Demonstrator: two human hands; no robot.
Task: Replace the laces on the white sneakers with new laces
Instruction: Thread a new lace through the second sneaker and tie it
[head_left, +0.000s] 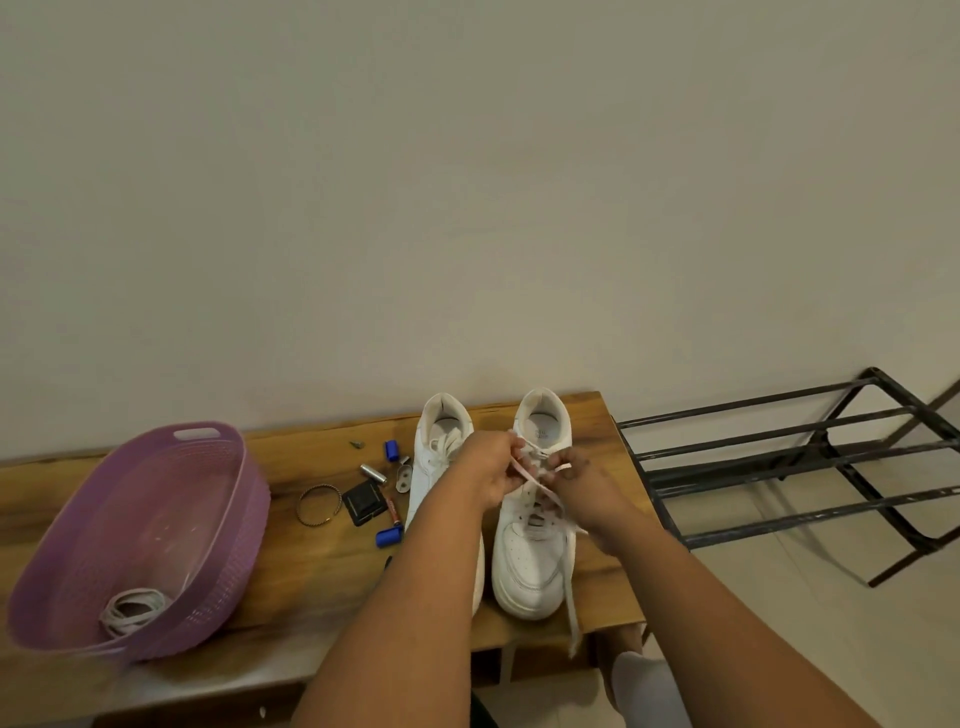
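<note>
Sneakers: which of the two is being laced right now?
The right sneaker, nearest the rack. Both hands pinch its lace; the left sneaker lies untouched behind the forearm.

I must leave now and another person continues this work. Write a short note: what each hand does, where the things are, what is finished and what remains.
Left hand and right hand: each pinches the lace over the right sneaker.
Right sneaker: on the bench, laced partway; one lace end hangs over the bench's front edge.
Left sneaker: beside it, lace still in; old or new, cannot tell.
Purple basket: a coil of laces inside.
Left: finish this sneaker, check the other.
</note>
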